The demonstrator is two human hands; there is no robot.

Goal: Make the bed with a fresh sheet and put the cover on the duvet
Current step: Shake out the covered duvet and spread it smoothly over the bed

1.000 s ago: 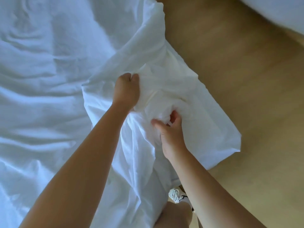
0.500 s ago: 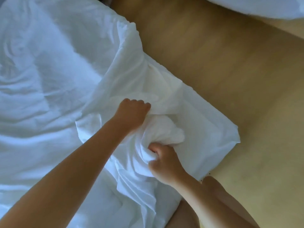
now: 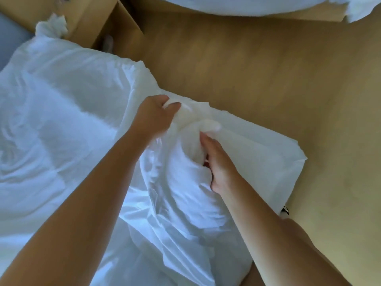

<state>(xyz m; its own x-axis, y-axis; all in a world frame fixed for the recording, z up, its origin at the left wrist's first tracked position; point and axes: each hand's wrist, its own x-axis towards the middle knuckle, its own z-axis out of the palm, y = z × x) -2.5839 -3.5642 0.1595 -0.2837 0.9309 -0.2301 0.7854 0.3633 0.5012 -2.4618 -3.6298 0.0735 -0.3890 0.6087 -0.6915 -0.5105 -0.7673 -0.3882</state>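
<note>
So, the left grip [image 3: 156,117] pinches a fold at the top of a bunched-up white duvet cover [image 3: 259,155], and the right grip [image 3: 219,164] has its fingers curled into the same bunch just below it. The duvet cover lies at the edge of the bed [image 3: 41,145], one flat corner sticking out over the wooden floor [image 3: 268,69]. More white bedding [image 3: 247,5] shows along the top edge, well apart.
</note>
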